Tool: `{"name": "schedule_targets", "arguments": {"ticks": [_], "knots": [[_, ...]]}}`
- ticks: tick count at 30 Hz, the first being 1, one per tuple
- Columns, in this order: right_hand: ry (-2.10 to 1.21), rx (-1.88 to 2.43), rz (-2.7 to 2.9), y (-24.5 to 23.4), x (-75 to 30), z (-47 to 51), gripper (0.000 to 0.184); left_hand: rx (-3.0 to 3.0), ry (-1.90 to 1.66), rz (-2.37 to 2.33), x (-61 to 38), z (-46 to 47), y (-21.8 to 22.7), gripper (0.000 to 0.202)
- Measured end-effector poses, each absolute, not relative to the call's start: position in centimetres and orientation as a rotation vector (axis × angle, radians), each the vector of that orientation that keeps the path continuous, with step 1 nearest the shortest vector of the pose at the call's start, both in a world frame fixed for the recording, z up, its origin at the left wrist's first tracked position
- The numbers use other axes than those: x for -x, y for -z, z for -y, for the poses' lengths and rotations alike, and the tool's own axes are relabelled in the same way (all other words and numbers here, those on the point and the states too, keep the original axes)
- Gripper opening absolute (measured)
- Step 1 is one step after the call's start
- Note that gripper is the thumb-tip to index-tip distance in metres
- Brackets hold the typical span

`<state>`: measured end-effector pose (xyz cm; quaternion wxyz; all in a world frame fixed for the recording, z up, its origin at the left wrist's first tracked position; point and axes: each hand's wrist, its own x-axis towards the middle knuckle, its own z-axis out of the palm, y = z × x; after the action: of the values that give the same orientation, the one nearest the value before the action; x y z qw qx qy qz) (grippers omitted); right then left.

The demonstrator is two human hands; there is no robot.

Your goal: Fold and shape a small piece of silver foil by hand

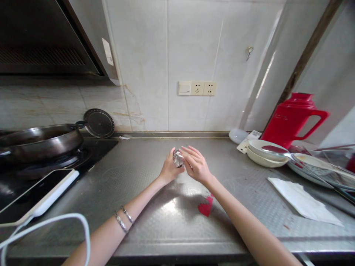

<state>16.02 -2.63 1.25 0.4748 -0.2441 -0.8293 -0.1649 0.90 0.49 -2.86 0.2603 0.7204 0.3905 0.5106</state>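
My left hand (169, 168) is closed around a small crumpled piece of silver foil (178, 158), held a little above the steel counter near its middle. My right hand (197, 164) leans over from the other side, its fingers stretched out and slightly apart. Its fingertips rest against the foil's right side. What the foil may cover is hidden. Below the hands, a torn red paper scrap (205, 207) lies on the counter, close to my right forearm.
On the left, a steel pan (41, 142) sits on the black stove, with a phone (36, 194) and white cable (62, 216) in front. To the right stand a red thermos (291, 120), stacked bowls (263, 159) and a white napkin (303, 201). Tiled wall (146, 66) closes the back.
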Motion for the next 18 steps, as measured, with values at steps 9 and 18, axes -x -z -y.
{"name": "schedule_targets", "arguments": {"ticks": [9, 18], "knots": [[0.219, 0.806, 1.935, -1.0, -16.4, 1.2, 0.029, -1.977, -1.421, -1.113, -1.6, 0.3, 2.5, 0.092], [0.172, 0.653, 2.016, -0.7, -15.3, 2.5, 0.032, -2.069, -1.433, -1.032, -1.7, 0.2, 3.0, 0.088]]}}
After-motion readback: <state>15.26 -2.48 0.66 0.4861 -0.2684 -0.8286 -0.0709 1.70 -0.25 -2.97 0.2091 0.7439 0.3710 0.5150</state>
